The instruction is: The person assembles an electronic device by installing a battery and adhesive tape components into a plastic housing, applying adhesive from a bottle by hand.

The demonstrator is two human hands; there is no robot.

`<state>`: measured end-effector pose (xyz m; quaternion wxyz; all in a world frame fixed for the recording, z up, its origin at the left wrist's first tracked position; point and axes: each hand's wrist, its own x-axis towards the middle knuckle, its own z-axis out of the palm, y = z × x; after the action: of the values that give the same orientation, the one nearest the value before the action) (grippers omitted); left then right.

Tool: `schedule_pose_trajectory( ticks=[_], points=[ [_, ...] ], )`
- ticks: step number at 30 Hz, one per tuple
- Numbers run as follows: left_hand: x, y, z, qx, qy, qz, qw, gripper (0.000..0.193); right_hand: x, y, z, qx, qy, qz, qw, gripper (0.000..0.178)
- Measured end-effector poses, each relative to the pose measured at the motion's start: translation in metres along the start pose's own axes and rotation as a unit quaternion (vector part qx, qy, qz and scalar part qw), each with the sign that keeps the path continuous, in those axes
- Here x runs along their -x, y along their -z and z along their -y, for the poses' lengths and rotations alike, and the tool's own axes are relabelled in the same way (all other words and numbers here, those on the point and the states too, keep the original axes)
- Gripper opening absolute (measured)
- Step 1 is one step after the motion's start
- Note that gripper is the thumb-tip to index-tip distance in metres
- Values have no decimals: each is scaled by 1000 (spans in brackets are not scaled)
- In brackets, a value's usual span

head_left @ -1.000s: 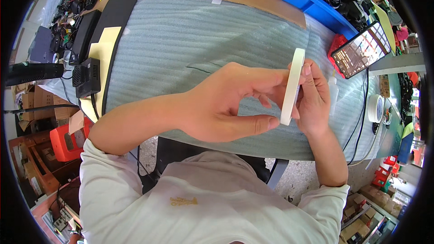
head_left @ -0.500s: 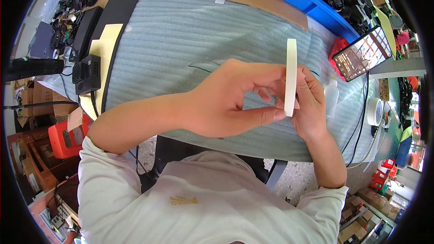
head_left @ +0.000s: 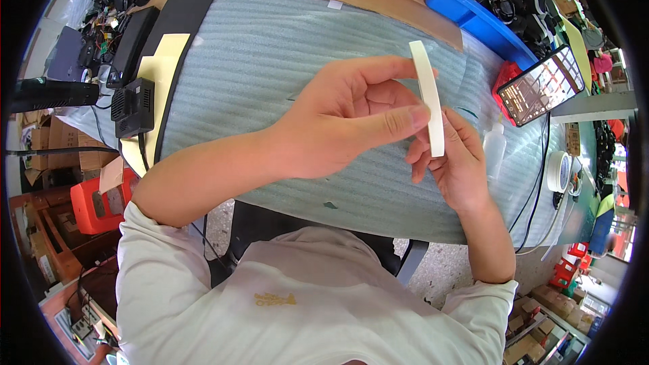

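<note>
A narrow roll of white tape (head_left: pixel 430 98), seen almost edge-on, is held up over the table between both hands. My left hand (head_left: pixel 358 108) grips its left side, with the thumb pressed on the rim and the fingers reaching toward its upper part. On its lower right, my right hand (head_left: pixel 458 162) is closed about the roll, partly hidden behind it. The roll tilts, its top leaning left. Beneath the hands lies a grey-green foam sheet (head_left: pixel 250 67) covering the table.
A clear bottle (head_left: pixel 494 149) stands right of my right hand, near a propped phone (head_left: pixel 542 86). Farther right are another tape roll (head_left: pixel 558 172) and black cables. A blue bin (head_left: pixel 466 10) of black devices sits far right. A black adapter (head_left: pixel 134 108) lies left.
The roll has tipped, its top shifting left and upward. My left hand has risen with it, and its thumb has moved from the roll's lower end toward the middle.
</note>
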<state>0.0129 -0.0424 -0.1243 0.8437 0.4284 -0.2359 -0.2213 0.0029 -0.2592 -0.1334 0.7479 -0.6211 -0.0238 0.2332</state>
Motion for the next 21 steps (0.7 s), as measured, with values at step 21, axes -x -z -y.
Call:
schedule_pose_trajectory(
  ticks=[21],
  points=[
    [-1,-1,-2,-62,24,-41,997,38,1,5,1,-9,-22,31,999,34]
  ],
)
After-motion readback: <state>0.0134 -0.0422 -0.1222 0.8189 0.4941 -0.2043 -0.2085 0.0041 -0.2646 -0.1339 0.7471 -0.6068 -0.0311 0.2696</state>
